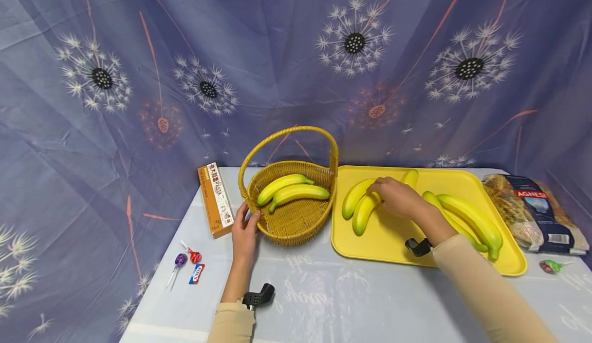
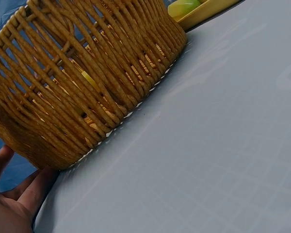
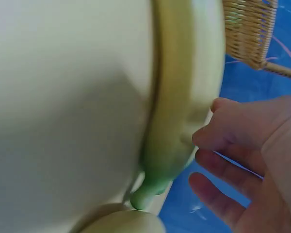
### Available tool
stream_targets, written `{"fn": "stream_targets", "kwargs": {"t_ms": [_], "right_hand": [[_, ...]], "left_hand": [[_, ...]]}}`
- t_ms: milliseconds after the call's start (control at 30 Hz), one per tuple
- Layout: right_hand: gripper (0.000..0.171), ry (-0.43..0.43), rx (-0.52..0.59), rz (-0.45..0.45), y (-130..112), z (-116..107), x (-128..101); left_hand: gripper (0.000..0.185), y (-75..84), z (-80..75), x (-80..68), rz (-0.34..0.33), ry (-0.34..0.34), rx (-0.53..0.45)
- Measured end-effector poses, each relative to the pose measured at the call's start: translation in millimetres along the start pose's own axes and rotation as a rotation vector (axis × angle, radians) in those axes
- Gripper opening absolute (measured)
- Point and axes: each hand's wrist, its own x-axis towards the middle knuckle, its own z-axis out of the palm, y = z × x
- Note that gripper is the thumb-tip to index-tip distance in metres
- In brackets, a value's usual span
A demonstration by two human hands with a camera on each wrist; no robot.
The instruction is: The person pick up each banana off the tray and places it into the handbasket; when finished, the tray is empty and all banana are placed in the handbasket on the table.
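Nearest you, your two sleeves come up over the table [image 1: 324,302], each wrist carrying a small black camera. At about 9 o'clock from your left forearm lie two lollipops [image 1: 185,258] and a small candy [image 1: 196,273].

Your left hand [image 1: 243,235] rests against the near left wall of the basket [image 1: 296,220]; its fingers [image 2: 36,187] lie straight along the wicker, open and gripping nothing. Two bananas lie inside the basket, side by side. Just at 9 o'clock from the basket a pasta box [image 1: 215,199] lies flat on the table.

Your right hand [image 1: 398,196] is down on the yellow tray [image 1: 388,240], which sits touching the basket at its 3 o'clock side. The fingers curl over the upper end of a banana [image 1: 365,212], closing on it; the wrist view shows the fingertips [image 3: 218,138] bent against its skin beside the green stem. A second banana lies just left of it, touching, and another pokes out beyond your knuckles. Two more bananas [image 1: 467,222] lie at 3 o'clock from your hand.

Off the tray's right edge sits a bag [image 1: 532,209], with another lollipop [image 1: 552,266] near its front corner. A dandelion-printed cloth [image 1: 296,65] hangs behind everything.
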Motion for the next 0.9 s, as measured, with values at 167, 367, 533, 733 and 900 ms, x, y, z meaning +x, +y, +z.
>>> {"fn": "stream_targets", "kwargs": {"t_ms": [167, 367, 533, 733, 900], "right_hand": [[0.046, 0.032, -0.039, 0.014, 1.9, 9.8, -6.8], [0.048, 0.054, -0.075, -0.001, 0.3, 13.8, -9.1], [0.047, 0.063, -0.065, -0.012, -1.3, 16.0, -9.5], [0.044, 0.035, -0.002, -0.068, -6.8, 18.8, -11.4], [0.022, 0.057, 0.039, -0.009, -18.0, 20.2, -14.3]], "left_hand": [[0.049, 0.3, -1.5, -1.2, -0.013, -0.003, -0.003], [0.049, 3.4, -2.5, 0.3, -0.039, -0.028, -0.042], [0.050, 22.4, -1.8, -6.1, -0.048, -0.044, -0.050], [0.051, 34.7, -1.0, -11.7, -0.038, -0.048, -0.011], [0.051, 34.0, -1.5, -12.2, -0.036, -0.050, -0.021]]}}
